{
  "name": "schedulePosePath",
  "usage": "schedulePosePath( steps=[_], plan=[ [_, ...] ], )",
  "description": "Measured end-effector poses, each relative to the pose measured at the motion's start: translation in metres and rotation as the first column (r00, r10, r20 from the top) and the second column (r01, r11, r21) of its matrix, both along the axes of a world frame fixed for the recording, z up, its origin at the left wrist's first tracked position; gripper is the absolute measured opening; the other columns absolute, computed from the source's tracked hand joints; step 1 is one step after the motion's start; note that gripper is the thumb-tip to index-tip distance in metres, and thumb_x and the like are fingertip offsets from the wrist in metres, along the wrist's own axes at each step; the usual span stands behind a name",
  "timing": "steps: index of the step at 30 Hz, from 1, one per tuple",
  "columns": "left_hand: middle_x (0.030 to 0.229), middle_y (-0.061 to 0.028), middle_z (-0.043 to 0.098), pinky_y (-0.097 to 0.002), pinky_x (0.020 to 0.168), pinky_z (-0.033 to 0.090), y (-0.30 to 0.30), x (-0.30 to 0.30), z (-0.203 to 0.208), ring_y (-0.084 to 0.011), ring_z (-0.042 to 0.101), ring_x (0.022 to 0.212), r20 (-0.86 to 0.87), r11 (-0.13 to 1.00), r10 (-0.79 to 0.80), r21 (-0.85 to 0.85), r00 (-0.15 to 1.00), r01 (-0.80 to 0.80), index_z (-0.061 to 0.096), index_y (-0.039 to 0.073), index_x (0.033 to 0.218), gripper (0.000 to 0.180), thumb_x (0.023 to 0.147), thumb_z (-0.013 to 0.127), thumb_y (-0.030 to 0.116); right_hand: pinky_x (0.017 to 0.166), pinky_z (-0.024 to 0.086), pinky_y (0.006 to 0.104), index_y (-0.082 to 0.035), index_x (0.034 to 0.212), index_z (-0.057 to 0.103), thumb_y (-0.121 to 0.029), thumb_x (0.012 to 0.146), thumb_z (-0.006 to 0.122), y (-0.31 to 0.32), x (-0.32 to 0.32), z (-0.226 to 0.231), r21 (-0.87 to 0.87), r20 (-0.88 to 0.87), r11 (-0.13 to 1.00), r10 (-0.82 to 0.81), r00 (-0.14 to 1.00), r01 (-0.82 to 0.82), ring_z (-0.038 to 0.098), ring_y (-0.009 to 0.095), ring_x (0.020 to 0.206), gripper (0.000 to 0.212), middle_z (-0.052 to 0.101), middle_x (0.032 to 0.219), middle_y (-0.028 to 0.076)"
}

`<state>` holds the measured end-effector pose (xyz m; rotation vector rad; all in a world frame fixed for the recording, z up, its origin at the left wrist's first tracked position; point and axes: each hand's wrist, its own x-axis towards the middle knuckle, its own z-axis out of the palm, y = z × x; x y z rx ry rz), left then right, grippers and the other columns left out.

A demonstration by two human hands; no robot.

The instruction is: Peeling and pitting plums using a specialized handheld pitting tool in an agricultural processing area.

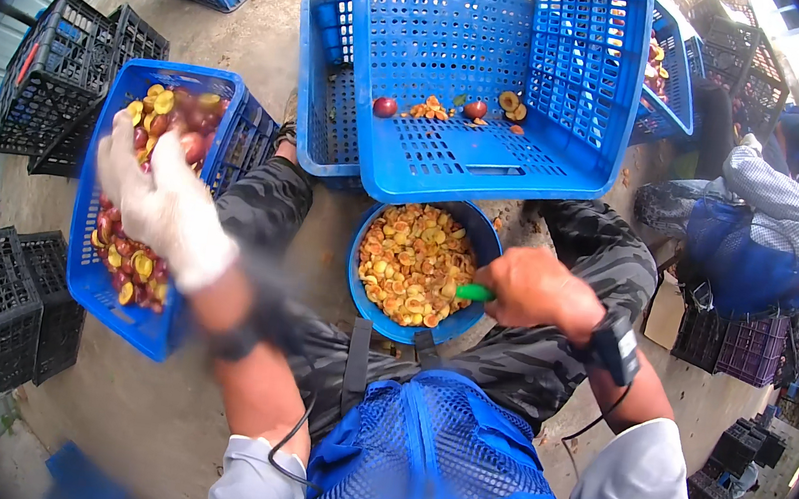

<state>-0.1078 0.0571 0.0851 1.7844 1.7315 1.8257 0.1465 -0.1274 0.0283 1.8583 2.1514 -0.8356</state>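
My left hand (159, 198), in a white glove and somewhat blurred, is over a blue crate (122, 326) at the left. Its fingers are stretched out and apart. Reddish halved fruits (137, 265) with yellow flesh, perhaps plums, fill much of that crate; some beside the glove are smeared by motion. My bare right hand (545, 294) is closed around a green-handled tool (475, 293), whose working end I cannot make out. It is held over the right side of a round blue tub (354, 262) between my legs. Small orange-yellow fruit pieces (413, 261) fill the tub.
A large blue crate (490, 176) leans tilted just beyond the tub, with two whole red fruits and a few pieces inside. Another blue crate (322, 108) is under it. Black crates (44, 72) line the left wall. A co-worker (756, 226) sits bent over at the right.
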Motion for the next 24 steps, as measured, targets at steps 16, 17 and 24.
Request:
schedulePosePath(
  steps=[16,17,24],
  plan=[
    [0.091,-0.0166,0.066,-0.0306,0.061,0.054,-0.073,0.031,-0.009,-0.0218,0.065,0.066,0.881,0.346,-0.328,-0.224,0.341,0.911,0.063,-0.005,0.098,0.023,0.087,0.052,0.013,0.074,0.053,0.0411,-0.009,0.097,0.068,-0.026,0.072,0.067,0.16,0.12,-0.077,0.272,0.021,0.859,-0.455,0.89,0.433,0.067,0.033,0.08,0.031,0.068,0.083,0.016],
    [0.089,-0.0164,0.066,-0.0298,0.058,0.053,-0.074,0.028,-0.007,-0.0209,0.063,0.062,0.952,0.2,-0.258,-0.113,0.163,0.973,0.062,-0.004,0.1,0.024,0.089,0.051,0.014,0.066,0.052,0.0371,-0.005,0.092,0.066,-0.026,0.073,0.068,0.155,0.11,-0.053,0.302,-0.208,0.787,-0.497,0.843,0.538,0.065,0.025,0.068,0.029,0.065,0.073,0.014],
    [0.099,-0.0133,0.065,-0.0328,0.049,0.057,-0.078,0.097,-0.051,-0.0231,0.066,0.067,0.976,-0.021,0.035,0.214,-0.213,0.977,0.048,0.004,0.128,0.066,0.094,0.035,0.06,0.07,0.052,0.0288,-0.002,0.09,0.065,-0.007,0.075,0.07,0.065,0.004,0.051,0.645,-0.481,0.717,0.113,0.87,0.263,0.066,0.017,0.077,0.017,0.067,0.083,0.008]
  ],
)
